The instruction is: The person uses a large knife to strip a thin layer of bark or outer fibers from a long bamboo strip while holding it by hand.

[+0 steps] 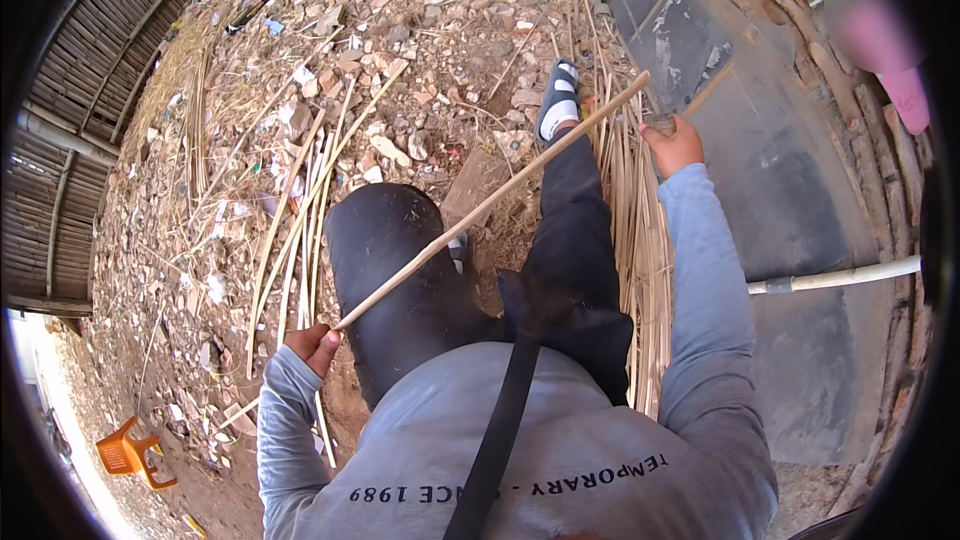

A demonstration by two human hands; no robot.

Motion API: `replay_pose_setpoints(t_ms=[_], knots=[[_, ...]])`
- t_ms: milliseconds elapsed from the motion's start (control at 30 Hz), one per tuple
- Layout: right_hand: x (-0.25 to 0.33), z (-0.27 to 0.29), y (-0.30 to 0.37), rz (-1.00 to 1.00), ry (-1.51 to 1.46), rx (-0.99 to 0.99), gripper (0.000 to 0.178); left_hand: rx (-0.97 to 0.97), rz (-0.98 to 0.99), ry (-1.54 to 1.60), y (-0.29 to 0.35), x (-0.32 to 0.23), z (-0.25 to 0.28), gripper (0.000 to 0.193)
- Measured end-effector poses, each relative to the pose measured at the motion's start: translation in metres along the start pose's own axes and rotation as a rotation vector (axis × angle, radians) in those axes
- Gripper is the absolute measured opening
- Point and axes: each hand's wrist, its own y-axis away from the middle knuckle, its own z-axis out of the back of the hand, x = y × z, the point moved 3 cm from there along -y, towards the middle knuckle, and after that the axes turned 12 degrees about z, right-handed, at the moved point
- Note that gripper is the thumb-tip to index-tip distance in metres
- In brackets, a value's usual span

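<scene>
A long pale bamboo strip (490, 202) slants across my lap, from low on the left to high on the right. My left hand (314, 347) is closed round its lower end, thumb on top. Beside the strip's upper end, my right hand (674, 146) is closed on a small dark grey object (660, 124) whose kind I cannot make out. A thin brown length (710, 87) sticks out past that hand; whether it belongs to the grey object is unclear. The strip's upper end stands a little apart from my right hand.
Split bamboo strips (640, 270) lie bundled along my right leg; several more strips (300, 230) lie left of my knee. Stones and litter (400, 20) cover the ground. A dark sheet (800, 190), a white pipe (850, 275), an orange chair (130, 455) and a bamboo wall (85, 70) surround me.
</scene>
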Motion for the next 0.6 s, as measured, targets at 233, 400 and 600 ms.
replay_pose_setpoints(t_ms=[233,400,600], knots=[[-0.004,-0.015,0.008,0.078,0.019,-0.042,0.037,-0.041,0.025,0.046,0.004,0.009,-0.010,0.057],[0.080,-0.019,0.049,0.219,0.000,0.025,0.033,-0.059,0.039,0.113,0.003,0.001,-0.020,0.053],[0.130,-0.066,0.081,0.464,0.000,0.302,0.028,-0.153,0.061,0.012,0.003,-0.004,-0.023,0.054]])
